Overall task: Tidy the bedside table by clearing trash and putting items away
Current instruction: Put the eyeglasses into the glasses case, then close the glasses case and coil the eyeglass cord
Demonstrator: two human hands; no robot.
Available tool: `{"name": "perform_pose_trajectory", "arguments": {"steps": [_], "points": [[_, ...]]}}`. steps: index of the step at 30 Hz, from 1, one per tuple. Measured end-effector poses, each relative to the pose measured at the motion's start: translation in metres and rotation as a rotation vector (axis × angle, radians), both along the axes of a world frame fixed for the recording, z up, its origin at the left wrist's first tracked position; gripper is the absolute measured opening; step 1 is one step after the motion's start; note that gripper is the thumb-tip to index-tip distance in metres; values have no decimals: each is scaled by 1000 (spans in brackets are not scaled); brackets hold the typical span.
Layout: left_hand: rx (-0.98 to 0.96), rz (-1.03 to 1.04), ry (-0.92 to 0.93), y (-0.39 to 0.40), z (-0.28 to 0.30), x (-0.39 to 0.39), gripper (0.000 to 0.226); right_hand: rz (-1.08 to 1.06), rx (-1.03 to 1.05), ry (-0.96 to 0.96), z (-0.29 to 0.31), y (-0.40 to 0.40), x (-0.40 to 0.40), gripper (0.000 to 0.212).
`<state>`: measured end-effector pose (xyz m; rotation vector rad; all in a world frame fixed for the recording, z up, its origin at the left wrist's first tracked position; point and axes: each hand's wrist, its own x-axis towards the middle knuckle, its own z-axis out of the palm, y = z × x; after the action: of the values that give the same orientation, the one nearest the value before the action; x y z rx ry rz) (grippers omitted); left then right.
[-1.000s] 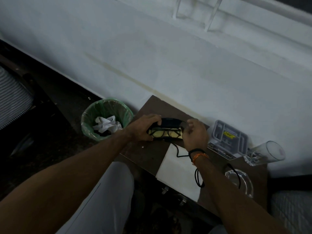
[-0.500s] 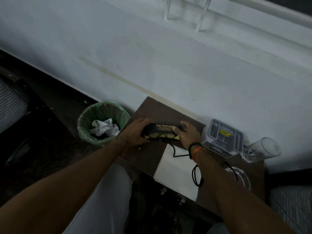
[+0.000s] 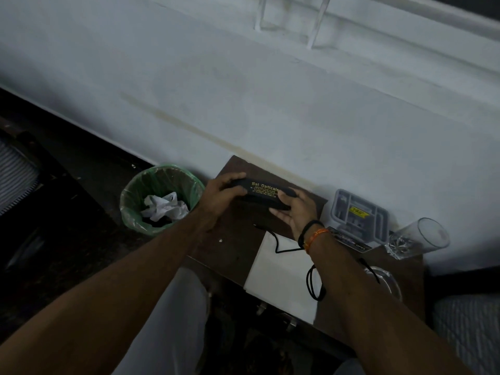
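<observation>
- Both hands, left [image 3: 221, 194] and right [image 3: 295, 209], clamp fingers round the ends of the case [image 3: 263, 193], mid-frame, probably squeezing it closed.
- Bin [image 3: 159, 197] sits left of the table [image 3: 232, 239], handy for trash.

- A white wall [image 3: 243, 90] is seen behind the table.
- A dark floor [image 3: 67, 190] is seen at the left.
- A striped fabric [image 3: 13, 177] is glimpsed at the left edge.
- A quilted mattress [image 3: 470, 328] is seen at the lower right.

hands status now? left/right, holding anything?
Left hand: grips the left end of the black glasses case.
Right hand: grips the case's right end.
</observation>
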<state>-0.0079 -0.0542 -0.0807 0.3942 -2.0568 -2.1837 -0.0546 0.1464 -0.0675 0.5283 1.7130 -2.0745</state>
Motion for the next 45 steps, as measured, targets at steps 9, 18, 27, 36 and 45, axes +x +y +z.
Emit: {"name": "perform_pose_trajectory", "arguments": {"steps": [9,18,27,36,45], "points": [[275,62,-152,16,5,-4,57,-1,-2,58,4,-2,2,43],[273,63,-119,21,-3,-11,57,-84,-27,58,6,-2,3,59],[121,150,-198,21,-22,-19,55,-15,425,72,-11,-4,-4,61],[-289,165,-297,4,-28,-36,37,106,710,157,-6,-9,-15,53],[-666,136,-327,0,-16,-31,62,172,881,191,11,-5,-5,39]]}}
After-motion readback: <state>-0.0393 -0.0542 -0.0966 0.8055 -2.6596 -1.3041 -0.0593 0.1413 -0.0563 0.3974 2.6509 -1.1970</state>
